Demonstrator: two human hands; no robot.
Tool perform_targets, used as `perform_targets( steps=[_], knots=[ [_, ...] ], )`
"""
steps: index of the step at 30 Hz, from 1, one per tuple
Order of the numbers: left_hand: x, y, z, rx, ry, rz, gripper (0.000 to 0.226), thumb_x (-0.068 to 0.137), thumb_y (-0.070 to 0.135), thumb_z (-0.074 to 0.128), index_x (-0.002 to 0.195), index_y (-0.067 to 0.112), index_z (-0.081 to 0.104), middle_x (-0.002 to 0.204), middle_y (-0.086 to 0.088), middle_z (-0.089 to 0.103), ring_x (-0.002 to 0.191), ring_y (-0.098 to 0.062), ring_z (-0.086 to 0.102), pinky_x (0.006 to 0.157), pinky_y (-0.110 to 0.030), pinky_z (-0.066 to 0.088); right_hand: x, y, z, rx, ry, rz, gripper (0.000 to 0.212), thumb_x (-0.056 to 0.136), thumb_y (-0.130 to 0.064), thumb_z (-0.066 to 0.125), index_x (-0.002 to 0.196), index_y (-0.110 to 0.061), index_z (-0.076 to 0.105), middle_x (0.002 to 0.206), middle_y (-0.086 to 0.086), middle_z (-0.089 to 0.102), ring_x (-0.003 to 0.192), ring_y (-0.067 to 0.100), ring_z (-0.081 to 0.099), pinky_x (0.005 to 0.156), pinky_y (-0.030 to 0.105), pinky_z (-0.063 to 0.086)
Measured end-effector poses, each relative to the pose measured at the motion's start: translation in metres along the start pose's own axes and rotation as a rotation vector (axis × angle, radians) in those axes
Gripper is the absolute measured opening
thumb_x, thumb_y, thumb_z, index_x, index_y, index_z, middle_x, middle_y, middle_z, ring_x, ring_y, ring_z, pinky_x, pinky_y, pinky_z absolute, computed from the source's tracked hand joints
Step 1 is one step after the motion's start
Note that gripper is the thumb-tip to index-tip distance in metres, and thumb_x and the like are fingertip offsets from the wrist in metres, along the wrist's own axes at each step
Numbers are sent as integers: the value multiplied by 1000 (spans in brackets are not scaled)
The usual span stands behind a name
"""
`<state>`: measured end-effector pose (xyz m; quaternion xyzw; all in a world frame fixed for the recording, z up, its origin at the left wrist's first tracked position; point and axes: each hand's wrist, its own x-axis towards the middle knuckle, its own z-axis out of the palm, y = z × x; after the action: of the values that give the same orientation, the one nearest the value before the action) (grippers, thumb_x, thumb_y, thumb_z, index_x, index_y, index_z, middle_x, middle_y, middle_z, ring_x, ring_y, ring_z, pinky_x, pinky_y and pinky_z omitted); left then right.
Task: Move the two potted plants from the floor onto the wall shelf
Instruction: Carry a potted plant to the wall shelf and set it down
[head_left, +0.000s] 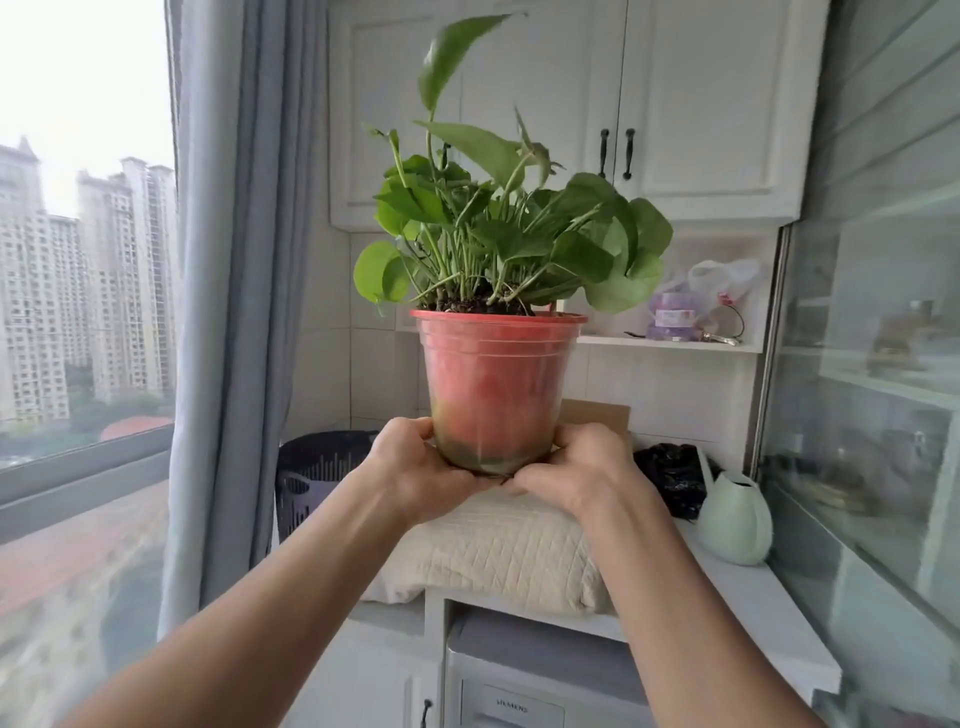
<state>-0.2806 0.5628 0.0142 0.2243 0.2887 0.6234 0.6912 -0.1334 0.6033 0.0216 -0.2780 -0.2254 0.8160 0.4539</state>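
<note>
At the far left a window looks out on tall apartment blocks, with a grey-blue curtain hanging beside it. Right of the curtain a dark slotted basket stands at the left end of the worktop.

The left hand cups the bottom left of the plant pot, fingers curled under its base. The pot is red plastic inside a clear outer sleeve (murky green near the bottom), held upright in the air above a cream quilted cushion that lies on the worktop. Its green leaves spread wide in front of the white wall cupboards. The right hand grips the bottom right of the pot in the same way, fingertips nearly meeting those of the left under the base.

Behind the pot and to its right runs the wall shelf, carrying a plastic bag with purple items. Lower right, a black bag and a pale green watering can sit toward the worktop's right edge, beside a glass door.
</note>
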Motion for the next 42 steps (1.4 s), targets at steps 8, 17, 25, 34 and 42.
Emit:
perform_targets(
  steps=[8, 17, 25, 34, 42],
  knots=[
    [76, 15, -23, -30, -15, -30, 51, 101, 20, 25, 126, -16, 52, 121, -43, 55, 106, -57, 52, 82, -68, 43, 89, -13, -6, 13, -7, 25, 51, 107, -22, 22, 151, 1, 35, 163, 19, 27, 152, 40, 12, 120, 64, -2],
    [171, 79, -47, -106, -100, -76, 49, 101, 17, 23, 116, -16, 56, 140, -37, 48, 132, -52, 42, 95, -65, 36, 199, -34, 30, -21, 22, -39, 51, 102, -13, 19, 145, -1, 45, 153, 21, 44, 144, 46, 32, 113, 68, 23],
    [245, 137, -72, -151, -180, -136, 55, 100, 23, 23, 103, -18, 60, 92, -43, 67, 98, -53, 57, 75, -66, 43, 283, -46, 63, -58, 52, -127, 47, 102, -10, 18, 136, -1, 50, 148, 16, 49, 140, 44, 36, 88, 66, 34],
    [310, 151, -94, -144, -114, -86, 51, 102, 23, 25, 114, -13, 59, 117, -40, 61, 111, -54, 54, 81, -67, 42, 348, -55, 66, -76, 65, -55, 49, 102, -13, 23, 142, -4, 50, 151, 23, 47, 140, 48, 38, 110, 67, 29],
    [349, 152, -75, -102, -63, 33, 54, 104, 26, 21, 129, -10, 52, 136, -38, 51, 108, -54, 53, 81, -66, 41, 389, -92, 59, -50, -26, 16, 42, 102, -11, 22, 131, -4, 51, 153, 19, 46, 141, 46, 35, 111, 65, 27]
  ],
)
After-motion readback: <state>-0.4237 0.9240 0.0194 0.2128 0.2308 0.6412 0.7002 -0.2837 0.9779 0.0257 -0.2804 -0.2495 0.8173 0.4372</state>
